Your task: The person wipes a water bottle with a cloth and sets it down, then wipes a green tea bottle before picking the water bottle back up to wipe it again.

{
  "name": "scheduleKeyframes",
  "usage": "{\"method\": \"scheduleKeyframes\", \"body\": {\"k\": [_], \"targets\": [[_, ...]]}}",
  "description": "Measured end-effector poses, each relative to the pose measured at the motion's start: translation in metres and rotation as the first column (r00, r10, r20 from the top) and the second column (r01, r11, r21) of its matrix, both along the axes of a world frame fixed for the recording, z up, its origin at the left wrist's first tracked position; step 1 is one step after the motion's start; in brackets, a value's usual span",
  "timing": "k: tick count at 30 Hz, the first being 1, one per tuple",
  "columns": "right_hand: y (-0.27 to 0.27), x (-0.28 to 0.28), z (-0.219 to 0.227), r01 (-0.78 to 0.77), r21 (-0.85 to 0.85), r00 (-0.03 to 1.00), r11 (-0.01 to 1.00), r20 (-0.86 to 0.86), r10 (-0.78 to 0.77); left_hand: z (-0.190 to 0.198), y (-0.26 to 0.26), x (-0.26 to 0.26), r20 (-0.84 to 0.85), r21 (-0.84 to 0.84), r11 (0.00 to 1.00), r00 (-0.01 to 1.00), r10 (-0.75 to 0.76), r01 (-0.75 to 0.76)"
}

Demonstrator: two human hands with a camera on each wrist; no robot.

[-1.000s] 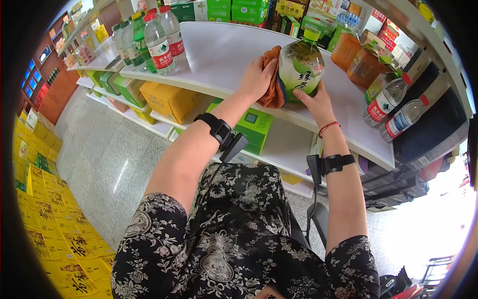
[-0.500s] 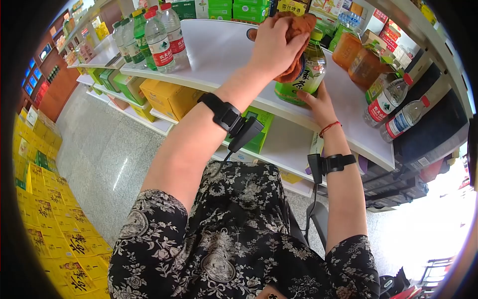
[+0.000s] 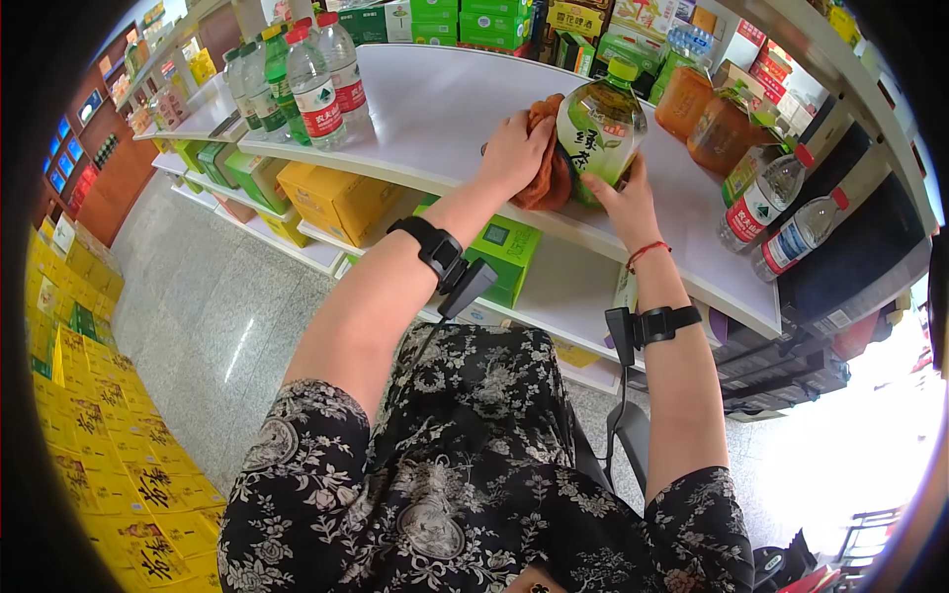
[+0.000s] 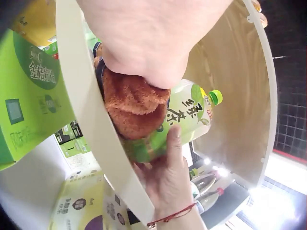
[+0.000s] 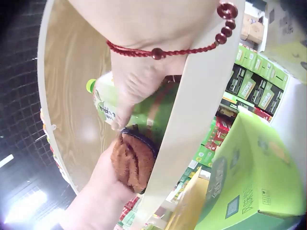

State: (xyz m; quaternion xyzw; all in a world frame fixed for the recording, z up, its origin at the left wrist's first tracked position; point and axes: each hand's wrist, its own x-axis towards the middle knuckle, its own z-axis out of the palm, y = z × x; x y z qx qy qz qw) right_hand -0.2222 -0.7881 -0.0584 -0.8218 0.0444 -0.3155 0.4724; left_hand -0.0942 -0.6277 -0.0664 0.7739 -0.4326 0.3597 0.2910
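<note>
Back down from the cap, left hand [image 3: 512, 150] presses the rust cloth [image 3: 547, 176] against the upright green tea bottle's [image 3: 600, 127] left side, right hand [image 3: 621, 201] gripping its base from the right.

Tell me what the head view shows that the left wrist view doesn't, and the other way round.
Only the head view shows the clear water bottles with red labels standing at the shelf's far left, the amber bottles to the right, and the yellow cartons stacked on the floor.

Only the left wrist view shows the underside of the white shelf edge and the green box beneath it.

Both show the left hand pressing an orange cloth against the green tea bottle, with the right hand holding the bottle's base.
</note>
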Motion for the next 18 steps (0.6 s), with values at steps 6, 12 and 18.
{"method": "scheduleKeyframes", "body": {"k": [6,12,18], "targets": [[-0.001,-0.008,0.006,-0.065,0.122,0.996,0.99,-0.056,0.073,0.053,-0.012,0.007,-0.002,-0.144,0.989,0.999,-0.034,0.033],[-0.009,-0.004,-0.004,-0.189,0.242,0.982,0.952,0.018,0.19,0.093,-0.025,-0.025,-0.025,-0.537,0.827,0.977,-0.212,0.165],[0.004,-0.011,0.006,-0.052,0.072,0.999,0.996,-0.008,0.053,0.066,-0.021,-0.031,0.087,-0.492,0.866,0.995,-0.051,0.087]]}}
